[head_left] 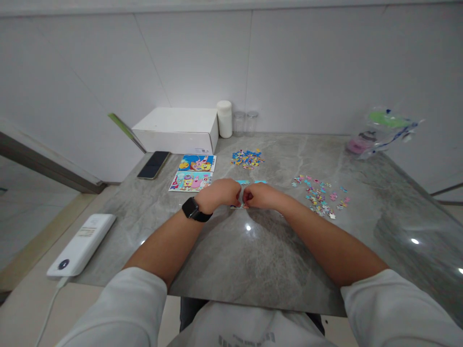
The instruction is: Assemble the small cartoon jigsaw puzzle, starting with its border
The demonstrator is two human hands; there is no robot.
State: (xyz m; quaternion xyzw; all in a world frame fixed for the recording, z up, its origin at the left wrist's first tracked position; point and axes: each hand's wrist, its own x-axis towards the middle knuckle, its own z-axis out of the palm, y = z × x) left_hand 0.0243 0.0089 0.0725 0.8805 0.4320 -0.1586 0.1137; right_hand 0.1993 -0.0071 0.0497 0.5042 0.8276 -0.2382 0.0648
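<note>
Jigsaw section (243,182), seemingly part-built: flat on the bench (253,270), beneath the grip, mostly covered. Left hand (227,192) and right hand (265,195): fingertips bent inward, near each other; whether either clamps a piece, cannot tell. Step in hand, as judged: joining pieces; next move calls for fine alignment, light pressure. Pastel pieces (318,196), loose: right of grip. Blue-yellow pieces (247,159), heaped: beyond grip. Picture cards (191,181), two: left of grip, farther off.
</note>
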